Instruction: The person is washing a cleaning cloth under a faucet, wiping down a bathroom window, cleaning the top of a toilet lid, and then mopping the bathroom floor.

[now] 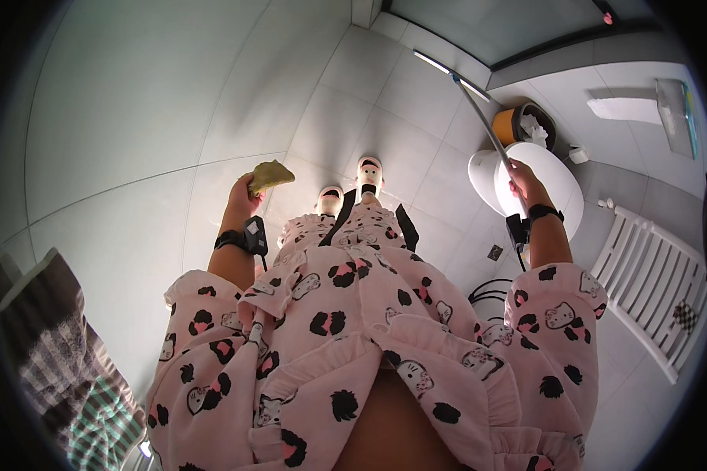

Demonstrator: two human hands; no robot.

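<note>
My left hand (248, 189) is closed around a flat, yellowish-green piece of cloth or sponge (272, 176), held up over the tiled floor. In my right hand (524, 183) is the grey pole of a long-handled squeegee (484, 118). Its thin, wide head (435, 62) lies at the foot of the wall on the far side. Beneath my right hand stands a white toilet (557, 185), and the pole passes over it. Both wrists wear black straps with small devices.
A yellow and black bin (508, 126) with crumpled paper stands beside the toilet. Right of me is a white slatted rack (648, 282); a floor drain (495, 252) and dark hoses or cables (488, 288) lie nearer. Striped towels (59, 347) hang on the left. My slippers (369, 171) are on grey tiles.
</note>
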